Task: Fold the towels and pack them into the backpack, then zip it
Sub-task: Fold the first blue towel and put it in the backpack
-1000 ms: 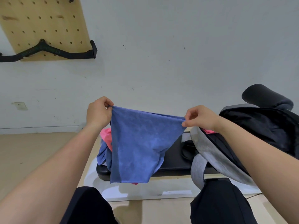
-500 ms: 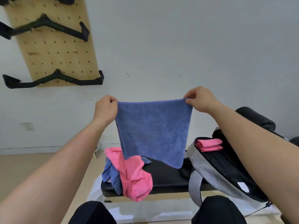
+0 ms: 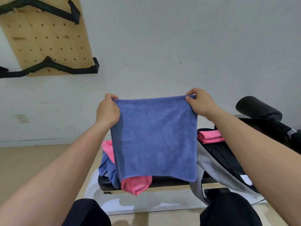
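Folding step: left hand (image 3: 107, 110) and right hand (image 3: 198, 101) each pinch a top corner of the blue towel (image 3: 154, 136) hanging mid-frame, which probably next needs halving before entering the backpack (image 3: 228, 163) at right.

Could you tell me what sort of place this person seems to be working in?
Probably a home gym or small workout room: a padded black bench, a wooden pegboard on the wall holding black cable-machine handles, and a black foam roller pad at the bench's far end.
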